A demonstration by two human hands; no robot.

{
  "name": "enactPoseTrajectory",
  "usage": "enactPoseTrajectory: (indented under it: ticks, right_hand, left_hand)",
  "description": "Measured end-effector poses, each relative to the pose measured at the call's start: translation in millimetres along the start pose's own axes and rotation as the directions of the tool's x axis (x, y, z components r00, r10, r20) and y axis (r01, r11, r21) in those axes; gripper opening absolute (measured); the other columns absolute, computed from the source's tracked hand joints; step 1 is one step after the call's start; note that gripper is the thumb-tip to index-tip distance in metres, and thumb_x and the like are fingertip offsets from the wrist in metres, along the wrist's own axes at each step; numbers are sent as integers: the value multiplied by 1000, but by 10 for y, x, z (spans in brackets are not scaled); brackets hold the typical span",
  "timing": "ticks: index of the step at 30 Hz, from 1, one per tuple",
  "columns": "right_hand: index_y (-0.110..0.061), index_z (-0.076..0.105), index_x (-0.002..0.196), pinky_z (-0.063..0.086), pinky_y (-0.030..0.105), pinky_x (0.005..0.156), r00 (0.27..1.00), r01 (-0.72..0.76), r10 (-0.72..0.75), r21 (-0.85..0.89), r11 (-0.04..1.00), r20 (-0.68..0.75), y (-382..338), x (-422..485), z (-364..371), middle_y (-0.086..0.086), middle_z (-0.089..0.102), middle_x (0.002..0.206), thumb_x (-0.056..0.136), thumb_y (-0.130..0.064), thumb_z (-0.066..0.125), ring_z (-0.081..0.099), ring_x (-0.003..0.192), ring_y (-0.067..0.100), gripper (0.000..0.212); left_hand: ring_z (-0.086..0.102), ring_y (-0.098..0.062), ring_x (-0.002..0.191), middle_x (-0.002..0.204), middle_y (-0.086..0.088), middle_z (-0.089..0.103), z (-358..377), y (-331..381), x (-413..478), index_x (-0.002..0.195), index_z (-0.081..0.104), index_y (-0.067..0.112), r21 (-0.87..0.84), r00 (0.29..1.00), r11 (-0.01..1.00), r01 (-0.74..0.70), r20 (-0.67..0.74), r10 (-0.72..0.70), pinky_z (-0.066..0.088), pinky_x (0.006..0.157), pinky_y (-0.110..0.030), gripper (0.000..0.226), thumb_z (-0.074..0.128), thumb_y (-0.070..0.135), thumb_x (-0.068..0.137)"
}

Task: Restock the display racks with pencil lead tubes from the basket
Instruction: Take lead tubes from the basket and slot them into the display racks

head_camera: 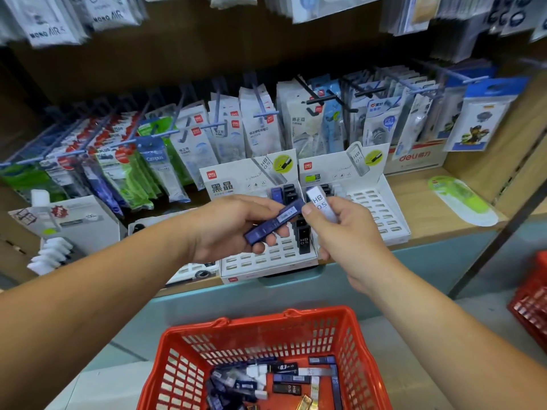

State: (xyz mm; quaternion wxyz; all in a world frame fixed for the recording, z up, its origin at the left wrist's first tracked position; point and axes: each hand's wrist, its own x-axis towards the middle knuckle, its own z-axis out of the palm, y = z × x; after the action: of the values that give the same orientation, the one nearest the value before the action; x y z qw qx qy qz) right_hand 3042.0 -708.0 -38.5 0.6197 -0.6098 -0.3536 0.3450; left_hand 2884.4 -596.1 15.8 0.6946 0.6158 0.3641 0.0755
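Observation:
My left hand [233,226] grips a dark blue lead tube [273,221] that lies slanted across its fingers. My right hand [344,235] pinches a pale tube marked HB 0.5 [321,204], held upright. Both hands hover over the left white display rack [257,261], which has several empty slots at the front, a black HB 0.5 tube [304,238] and a few dark tubes at the back. The right display rack [381,211] stands beside it, mostly empty slots. Below, the red basket [260,329] holds several loose blue, black and white tubes [284,380].
Hanging packets of correction tape [257,119] fill pegs behind the racks. A green-and-white packet [461,199] lies on the wooden shelf at the right. White boxes [74,220] stand at the left. A second red basket [532,297] sits at the right edge.

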Motion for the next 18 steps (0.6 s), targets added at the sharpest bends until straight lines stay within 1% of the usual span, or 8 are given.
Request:
enactPoseTrajectory:
  ticks: [5, 8, 9, 10, 12, 13, 15, 18]
  right_hand:
    - [-7, 65, 97, 40, 38, 54, 1000, -15, 15, -4, 1000, -3, 11, 1, -9, -3, 42, 55, 102, -27, 62, 37, 51, 18, 20]
    - [-10, 63, 94, 37, 36, 51, 1000, -31, 31, -9, 999, 2, 6, -19, -20, -7, 41, 53, 102, -28, 62, 35, 46, 14, 19]
    - [-14, 61, 92, 35, 33, 49, 998, -59, 59, 8, 998, 5, -8, -28, -20, -8, 43, 53, 103, -28, 60, 35, 43, 13, 18]
    - [-17, 59, 91, 32, 31, 47, 995, -95, 95, 35, 995, 8, -23, -36, -24, -6, 45, 56, 103, -27, 57, 34, 43, 13, 16]
    - [-19, 55, 94, 29, 30, 46, 988, -155, 154, 82, 985, 14, -45, -46, -39, 1, 47, 64, 103, -20, 48, 32, 44, 15, 11]
    - [-19, 55, 96, 28, 29, 46, 987, -164, 163, 82, 983, 12, -47, -50, -47, 3, 48, 66, 102, -15, 46, 32, 44, 14, 11]
    - [-17, 57, 98, 28, 29, 46, 989, -147, 147, 50, 988, 1, -30, -61, -55, 4, 54, 67, 101, -11, 45, 33, 41, 13, 14]
    - [-22, 62, 105, 35, 26, 44, 995, -94, 93, -7, 996, -26, -8, -73, -71, 1, 67, 70, 104, -16, 51, 40, 42, 10, 12]
  left_hand:
    - [41, -15, 55, 73, -8, 57, -76, -14, -24, 98, 59, 11, 63, 996, 996, 68, -52, -65, 32, 51, -26, 24, 40, 19, 110]
    - [47, -13, 59, 74, -5, 59, -166, -11, -9, 97, 65, 11, 18, 984, 999, -30, -175, 33, 41, 53, -24, 12, 55, 9, 104]
    - [50, -14, 61, 74, -5, 61, -197, -5, -6, 98, 67, 9, 76, 965, 994, -82, -245, 98, 44, 55, -24, 7, 62, 6, 101]
    - [54, -14, 62, 73, -7, 63, -228, -3, -4, 99, 68, 8, 189, 932, 975, -115, -320, 172, 48, 56, -25, 3, 69, 6, 96]
    - [60, -15, 62, 76, -10, 69, -269, -9, 25, 99, 68, 13, 453, 842, 884, -115, -427, 329, 53, 59, -25, 21, 84, 11, 85]
    - [62, -13, 64, 79, -9, 71, -272, -4, 46, 98, 68, 15, 536, 801, 836, -119, -445, 400, 54, 60, -24, 25, 88, 12, 82]
    - [63, -9, 66, 83, -5, 73, -257, 3, 100, 95, 71, 17, 622, 755, 765, -167, -419, 505, 56, 64, -22, 23, 88, 12, 81]
    - [69, -6, 76, 87, 4, 75, -211, -17, 229, 99, 77, 21, 703, 767, 688, -180, -337, 546, 58, 75, -21, 15, 80, 10, 88]
